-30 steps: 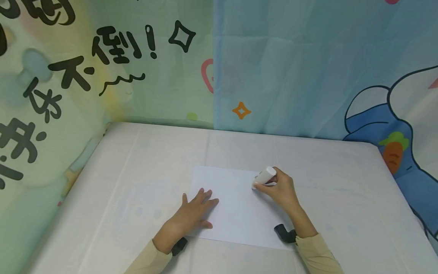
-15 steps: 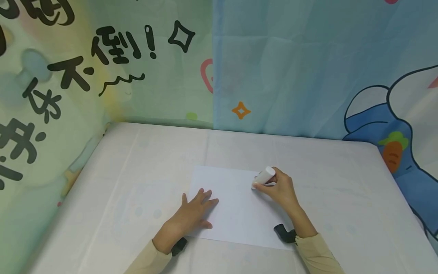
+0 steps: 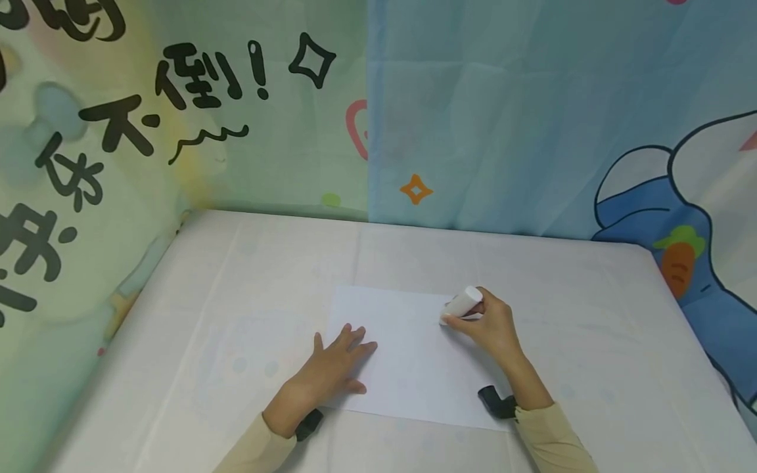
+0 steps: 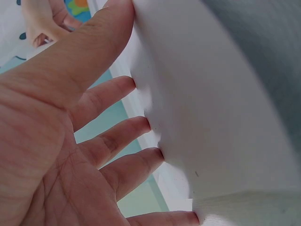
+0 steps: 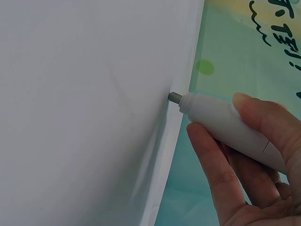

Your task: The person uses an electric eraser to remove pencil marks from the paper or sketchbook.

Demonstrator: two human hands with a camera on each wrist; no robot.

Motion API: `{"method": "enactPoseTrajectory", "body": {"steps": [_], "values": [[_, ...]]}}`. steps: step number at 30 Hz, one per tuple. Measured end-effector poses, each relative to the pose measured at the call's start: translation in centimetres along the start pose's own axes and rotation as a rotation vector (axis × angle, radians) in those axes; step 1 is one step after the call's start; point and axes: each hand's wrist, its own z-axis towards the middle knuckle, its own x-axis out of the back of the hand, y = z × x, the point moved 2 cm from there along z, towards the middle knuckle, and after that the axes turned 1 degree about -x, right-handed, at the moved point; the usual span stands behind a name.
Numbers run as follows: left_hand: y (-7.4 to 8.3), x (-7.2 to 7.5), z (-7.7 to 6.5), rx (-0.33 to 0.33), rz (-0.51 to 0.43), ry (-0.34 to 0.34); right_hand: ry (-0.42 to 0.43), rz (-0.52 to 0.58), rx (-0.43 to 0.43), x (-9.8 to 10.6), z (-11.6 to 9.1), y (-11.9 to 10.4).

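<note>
A white sheet of paper point(image 3: 408, 374) lies on the white-covered table. My left hand point(image 3: 331, 371) rests on its left part with spread fingers, and in the left wrist view the fingertips point(image 4: 155, 154) touch the surface. Over the upper right of the sheet, my right hand point(image 3: 493, 325) holds a thick white electric eraser point(image 3: 461, 303) between thumb and fingers, tilted. In the right wrist view, the short grey tip of the electric eraser point(image 5: 225, 120) meets the paper point(image 5: 84, 108). Part of its body is hidden behind the fingers.
The white tablecloth point(image 3: 266, 263) stretches around the paper on all sides. Printed curtains point(image 3: 503, 131) hang behind the table and along its left side. A dark wrist camera mount point(image 3: 495, 402) sits by the right wrist.
My right hand has shifted slightly to the right with the electric eraser. The left hand stays in place on the paper. The head view has tilted a little.
</note>
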Motion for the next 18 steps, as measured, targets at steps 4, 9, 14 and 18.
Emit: {"method": "enactPoseTrajectory", "body": {"steps": [4, 9, 14, 18], "values": [[-0.02, 0.06, 0.00, 0.005, -0.004, 0.000, 0.004, -0.009, -0.005, 0.19, -0.01, 0.06], [-0.10, -0.06, 0.02, 0.000, -0.015, 0.007, 0.002, 0.001, 0.004, 0.02, 0.03, 0.10], [-0.14, -0.17, 0.05, -0.001, -0.013, 0.008, -0.010, 0.009, 0.008, -0.30, 0.11, 0.05], [-0.12, -0.09, 0.02, 0.008, -0.014, -0.003, -0.008, 0.002, 0.006, -0.25, 0.12, 0.04]]}}
